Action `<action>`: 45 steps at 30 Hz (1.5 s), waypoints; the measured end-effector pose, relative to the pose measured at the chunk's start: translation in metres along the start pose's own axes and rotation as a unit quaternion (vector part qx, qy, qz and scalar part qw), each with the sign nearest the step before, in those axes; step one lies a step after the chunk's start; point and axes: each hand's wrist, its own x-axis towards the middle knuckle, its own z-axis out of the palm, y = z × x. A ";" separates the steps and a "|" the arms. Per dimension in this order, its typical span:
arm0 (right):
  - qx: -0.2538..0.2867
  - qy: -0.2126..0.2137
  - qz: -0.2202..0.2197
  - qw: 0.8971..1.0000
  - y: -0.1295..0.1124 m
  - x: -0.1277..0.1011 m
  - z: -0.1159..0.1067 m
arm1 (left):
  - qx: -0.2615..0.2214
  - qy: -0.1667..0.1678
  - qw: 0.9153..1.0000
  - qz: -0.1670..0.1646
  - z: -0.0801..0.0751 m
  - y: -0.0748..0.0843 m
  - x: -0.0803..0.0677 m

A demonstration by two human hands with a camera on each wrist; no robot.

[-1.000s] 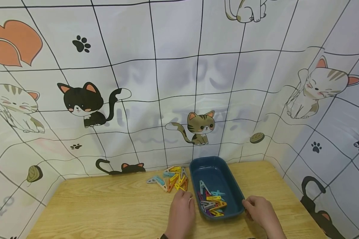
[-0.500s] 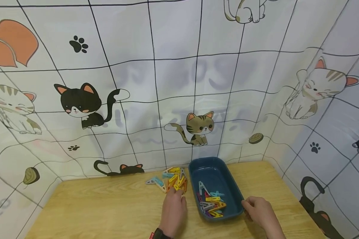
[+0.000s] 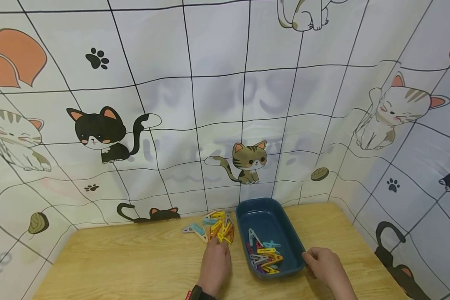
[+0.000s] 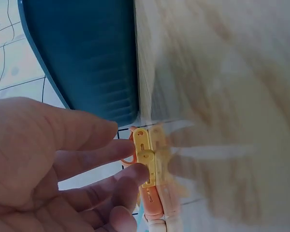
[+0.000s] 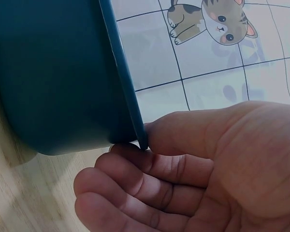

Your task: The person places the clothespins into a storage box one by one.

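Cat-print cloth (image 3: 195,104) hangs behind and to both sides of the bench (image 3: 135,266), meeting its far edge.

The bench is light wood. A blue tray (image 3: 285,225) stands near the far edge, right of centre, its long side running from far to near. Loose pegs (image 3: 264,256) of several colours lie in the tray's near half.

A pile of pegs (image 3: 213,225) lies on the bench just beside the tray's left wall, close to the far edge.

Left hand (image 3: 215,266): it lies at the near side of the pile. In the left wrist view its fingers (image 4: 111,159) are extended and the fingertips touch a yellow peg (image 4: 147,162) at the edge of the pile; an orange peg (image 4: 152,205) lies against it. The grip is apart, not clamped on any peg.

Right hand (image 3: 324,264): it is at the tray's near right corner. In the right wrist view the thumb sits over the rim and the curled fingers (image 5: 150,169) under it. The grip is clamped on the tray.
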 end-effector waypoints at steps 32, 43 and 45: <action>-0.006 -0.006 0.003 1.000 0.000 0.001 -0.001 | -0.010 0.054 0.998 0.035 -0.011 0.002 0.000; 0.000 -0.005 0.003 1.000 0.002 0.000 -0.001 | -0.034 0.075 0.994 0.077 -0.026 0.026 -0.007; 0.001 -0.005 0.002 1.000 0.002 0.000 -0.001 | -0.039 0.080 0.991 0.097 -0.027 0.032 -0.010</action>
